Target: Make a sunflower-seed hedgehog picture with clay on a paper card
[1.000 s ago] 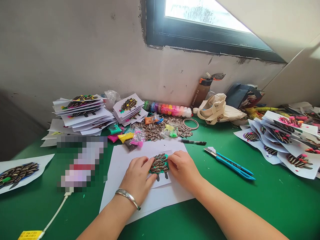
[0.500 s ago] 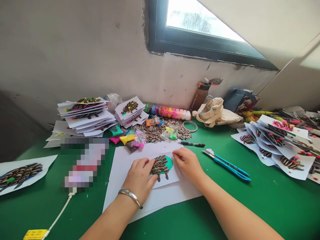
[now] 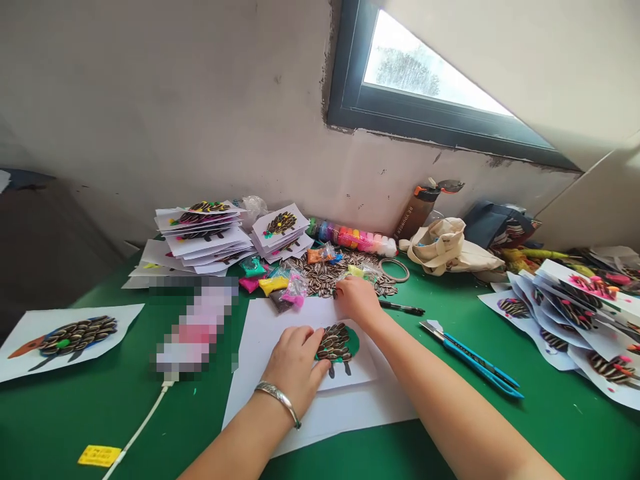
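My left hand (image 3: pixel 295 363) lies with its fingers spread on the left side of a small white picture card (image 3: pixel 357 373). The card bears an animal shape with dark legs, a green clay area and sunflower seeds (image 3: pixel 334 341) stuck over its body. Beneath it are larger white sheets (image 3: pixel 260 333). My right hand (image 3: pixel 356 300) is at the near edge of a heap of loose striped sunflower seeds (image 3: pixel 323 272). Its fingers are curled together, and whatever is between the fingertips is hidden. Small bags of coloured clay (image 3: pixel 274 285) lie just left of the heap.
Stacks of seed-decorated cards stand at the back left (image 3: pixel 205 243) and right (image 3: pixel 565 313). A blue craft knife (image 3: pixel 475 360) and a black pen (image 3: pixel 403 307) lie to the right. Behind are a tape roll (image 3: pixel 395 269), a cloth bag (image 3: pixel 440 247) and a bottle (image 3: pixel 417 210).
My right hand has left the card's top right edge and moved away from me to the seed heap. My left hand stays on the card. The whole view has shifted slightly.
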Motion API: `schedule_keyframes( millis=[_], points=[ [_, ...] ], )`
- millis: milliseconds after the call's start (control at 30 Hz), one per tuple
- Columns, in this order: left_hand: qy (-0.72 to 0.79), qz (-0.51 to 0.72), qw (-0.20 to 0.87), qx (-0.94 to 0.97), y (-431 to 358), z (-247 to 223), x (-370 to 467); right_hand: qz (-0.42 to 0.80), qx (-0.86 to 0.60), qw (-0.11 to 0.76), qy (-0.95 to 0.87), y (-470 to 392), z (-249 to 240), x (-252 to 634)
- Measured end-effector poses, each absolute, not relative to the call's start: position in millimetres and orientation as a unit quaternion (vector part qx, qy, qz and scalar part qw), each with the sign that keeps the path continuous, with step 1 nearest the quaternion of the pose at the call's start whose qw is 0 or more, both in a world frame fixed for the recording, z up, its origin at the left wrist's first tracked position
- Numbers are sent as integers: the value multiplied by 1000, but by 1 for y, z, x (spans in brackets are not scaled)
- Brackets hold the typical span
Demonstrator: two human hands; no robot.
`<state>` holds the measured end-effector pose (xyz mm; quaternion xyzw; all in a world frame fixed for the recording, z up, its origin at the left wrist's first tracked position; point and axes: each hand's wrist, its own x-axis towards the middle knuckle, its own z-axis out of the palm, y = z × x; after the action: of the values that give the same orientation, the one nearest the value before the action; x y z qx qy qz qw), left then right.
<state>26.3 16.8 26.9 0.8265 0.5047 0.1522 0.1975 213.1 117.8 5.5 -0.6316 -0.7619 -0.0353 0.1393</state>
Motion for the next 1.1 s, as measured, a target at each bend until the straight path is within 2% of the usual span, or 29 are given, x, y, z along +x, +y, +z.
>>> schedule_keyframes(
  millis=[267,300,400,500,733,900,1100],
  points=[
    [504,149,198,828,18,28,28,-30,-636,187,-748,75,27,224],
    [503,150,198,828,18,28,28,-10,-634,201,-747,63,29,229],
    [499,150,197,830,18,27,27,148,-605,297,-724,28,24,242],
    [497,150,193,833,19,25,27,239,-597,333,-690,7,13,246],
    [494,143,181,838,21,20,28,285,-576,314,-698,9,7,243],
    [490,152,175,841,21,19,29,295,-565,332,-696,10,10,245],
    [491,156,173,840,21,20,28,245,-564,311,-725,10,6,243]
  ],
)
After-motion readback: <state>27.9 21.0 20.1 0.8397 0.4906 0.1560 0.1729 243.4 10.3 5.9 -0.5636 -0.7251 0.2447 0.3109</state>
